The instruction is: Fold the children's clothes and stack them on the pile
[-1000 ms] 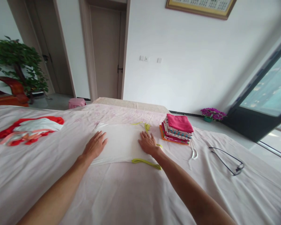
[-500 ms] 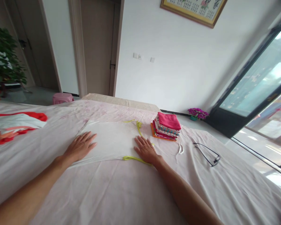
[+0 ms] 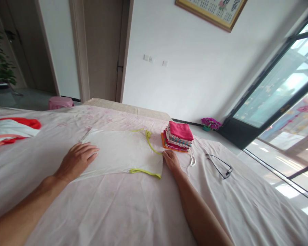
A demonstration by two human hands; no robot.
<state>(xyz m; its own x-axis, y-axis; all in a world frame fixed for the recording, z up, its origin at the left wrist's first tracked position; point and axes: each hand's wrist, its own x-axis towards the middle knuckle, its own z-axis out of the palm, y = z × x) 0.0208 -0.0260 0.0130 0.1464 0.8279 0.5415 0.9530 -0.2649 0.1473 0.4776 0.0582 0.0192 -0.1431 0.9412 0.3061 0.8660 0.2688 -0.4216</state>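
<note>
A white cloth with yellow-green trim [image 3: 123, 152] lies spread flat on the pale pink bed sheet [image 3: 133, 208]. My left hand [image 3: 77, 160] rests palm down on the cloth's left edge, fingers stretched out. My right hand [image 3: 171, 160] lies flat on the sheet just past the cloth's right edge, fingers extended, touching the yellow-green strap there. Neither hand holds anything. A stack of folded colourful cloths [image 3: 177, 136] with a pink one on top sits just beyond my right hand.
A red and white garment [image 3: 7, 131] lies at the far left of the bed. A black cable [image 3: 219, 165] and a white cord [image 3: 191, 160] lie right of the stack. Beyond are a pink stool [image 3: 60, 101], a door, a potted plant [image 3: 210, 123] and a glass door.
My right hand has slid rightward off the cloth to its right edge. My left hand stays on the left side. The view has turned to the right.
</note>
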